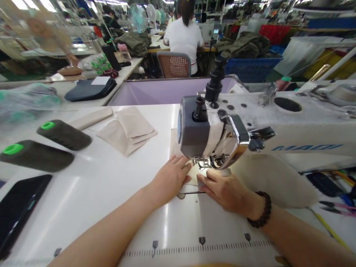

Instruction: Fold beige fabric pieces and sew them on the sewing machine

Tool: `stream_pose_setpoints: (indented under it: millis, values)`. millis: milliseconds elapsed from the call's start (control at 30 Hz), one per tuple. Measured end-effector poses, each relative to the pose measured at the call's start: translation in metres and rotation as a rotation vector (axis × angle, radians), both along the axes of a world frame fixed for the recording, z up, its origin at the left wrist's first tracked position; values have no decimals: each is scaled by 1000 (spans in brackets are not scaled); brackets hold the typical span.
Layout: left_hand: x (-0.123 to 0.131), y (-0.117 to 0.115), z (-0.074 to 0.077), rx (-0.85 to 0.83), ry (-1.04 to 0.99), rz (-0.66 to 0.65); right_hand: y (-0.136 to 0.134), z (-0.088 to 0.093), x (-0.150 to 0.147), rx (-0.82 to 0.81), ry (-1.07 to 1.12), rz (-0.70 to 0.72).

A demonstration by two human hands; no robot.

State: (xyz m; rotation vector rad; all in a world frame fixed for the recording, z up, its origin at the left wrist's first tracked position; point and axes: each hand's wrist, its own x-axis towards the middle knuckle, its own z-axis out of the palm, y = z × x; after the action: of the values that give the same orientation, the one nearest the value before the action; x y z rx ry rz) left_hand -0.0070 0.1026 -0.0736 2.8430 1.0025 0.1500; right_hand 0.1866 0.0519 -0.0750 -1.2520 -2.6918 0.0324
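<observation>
Beneath the head of a sewing machine (194, 126) lies a pale beige piece of fabric (193, 177), partly hidden by the machine and my hands. My left hand (174, 176) rests flat on the fabric's left side, fingers stretched toward the presser foot (204, 163). On the near right side, my right hand (222, 187) presses the fabric with bent fingers close to the needle area; whether it pinches the edge I cannot make out. More beige fabric (272, 178) spreads under the machine arm on the right. Several cut beige pieces (133, 126) lie stacked to the left.
Two dark thread cones (63, 135) and a black phone (22, 207) lie at left. Pink-handled snips (338, 208) sit at far right. A ruler scale (178, 250) runs along the table's front edge. Beyond a purple trough (167, 91), a person in white (183, 35) sits facing away.
</observation>
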Motion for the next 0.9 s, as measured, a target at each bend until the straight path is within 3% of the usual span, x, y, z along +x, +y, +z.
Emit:
stream_pose_setpoints:
  millis: [467, 633, 900]
  values:
    - [1, 2, -1, 17, 13, 16, 1, 0, -1, -15, 7, -3]
    - [-1, -2, 3, -36, 8, -138, 0, -3, 2, 5, 27, 78]
    - [0, 1, 4, -43, 10, -95, 2, 3, -4, -70, 26, -74]
